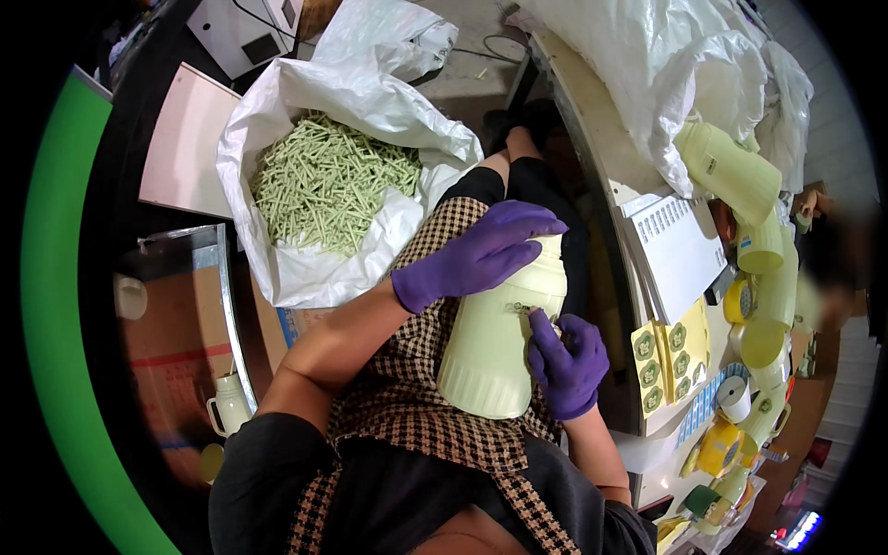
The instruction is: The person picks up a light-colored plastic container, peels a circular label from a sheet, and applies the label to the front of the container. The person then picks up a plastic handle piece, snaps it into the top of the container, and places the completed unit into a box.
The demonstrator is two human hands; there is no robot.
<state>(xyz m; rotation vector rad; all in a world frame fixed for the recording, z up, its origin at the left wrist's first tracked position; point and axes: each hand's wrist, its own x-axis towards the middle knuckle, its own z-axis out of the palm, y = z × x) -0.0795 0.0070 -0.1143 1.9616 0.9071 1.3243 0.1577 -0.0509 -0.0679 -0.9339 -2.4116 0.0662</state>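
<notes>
A pale green ribbed jug body (490,356) rests on my lap, its wide end toward me and its narrower neck pointing away. My left hand (476,254), in a purple glove, lies over the neck end and grips it, fingers stretched across the top. On the jug's right side is my right hand (569,365), also gloved in purple. Its forefinger reaches to the small dark printed mark (520,307) on the wall, while the other fingers curl in. Whatever those curled fingers may pinch is hidden. A checked apron (407,384) covers my lap beneath the jug.
At the left stands a white sack (250,222) full of small pale green sticks (333,180). Along the right runs a workbench (592,120) with a spiral notebook (675,254), sticker sheets (671,351), tape rolls (720,444) and several more green jug bodies (731,171). Another person is at the far right.
</notes>
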